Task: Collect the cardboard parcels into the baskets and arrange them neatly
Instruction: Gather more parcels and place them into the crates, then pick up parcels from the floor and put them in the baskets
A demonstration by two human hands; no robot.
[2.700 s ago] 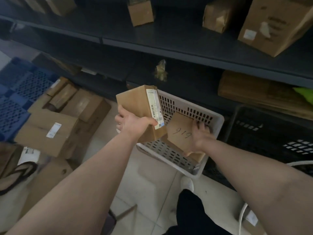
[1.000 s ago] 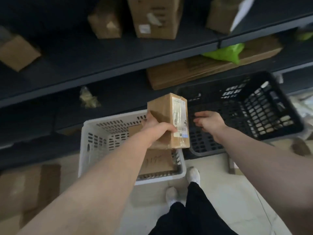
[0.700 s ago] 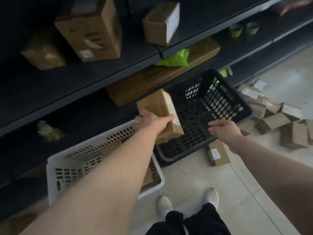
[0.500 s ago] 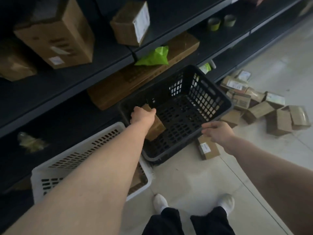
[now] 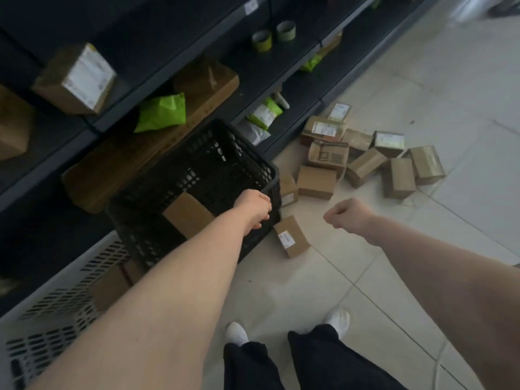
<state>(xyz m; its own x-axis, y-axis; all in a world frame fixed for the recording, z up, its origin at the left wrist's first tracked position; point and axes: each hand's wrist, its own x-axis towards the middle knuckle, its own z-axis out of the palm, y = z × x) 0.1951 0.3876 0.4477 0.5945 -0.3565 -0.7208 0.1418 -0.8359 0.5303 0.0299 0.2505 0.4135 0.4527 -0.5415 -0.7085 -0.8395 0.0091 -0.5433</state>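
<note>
A black basket [image 5: 213,153] stands on the floor against the shelving, with one brown cardboard parcel [image 5: 188,213] lying flat inside it. My left hand [image 5: 253,208] is at the basket's near right rim with its fingers curled down over the edge; whether they grip the rim is hidden. To the right, my right hand [image 5: 347,218] hangs over the floor as a loose fist with nothing in it. A white basket [image 5: 56,308] at the lower left holds another parcel [image 5: 112,282]. One labelled parcel [image 5: 291,239] lies just right of the black basket.
Several loose cardboard parcels [image 5: 365,161] lie scattered on the tiled floor beyond my right hand. Dark shelves [image 5: 174,66] carry boxes, green bags [image 5: 161,111] and tape rolls [image 5: 274,35]. My feet [image 5: 337,319] stand on pale tiles below.
The parcel that my left hand carried now lies in the black basket, and the hand has drawn back to the rim. My view has swung right, showing the pile of parcels on the floor.
</note>
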